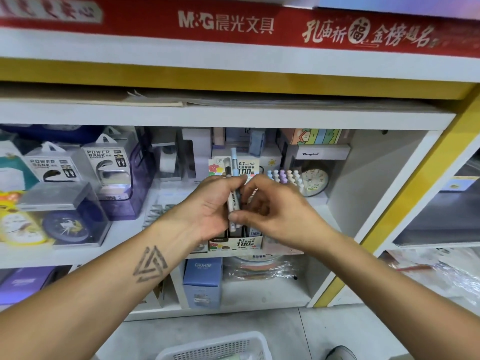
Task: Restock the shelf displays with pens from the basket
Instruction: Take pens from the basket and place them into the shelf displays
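Both hands [241, 203] grip pens [233, 201] under "M&G" sign [226, 22].

White basket [228, 344], pale-blue pens [234, 162], red banner [233, 22], yellow-trimmed shelf [233, 79].

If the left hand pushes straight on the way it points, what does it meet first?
Probably the right hand: the left hand points right and slightly up, gripping pens between them. Depth is unclear.

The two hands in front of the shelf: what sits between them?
In the head view, a small bunch of pens stands upright between the left hand and the right hand, both gripping it above the display box.
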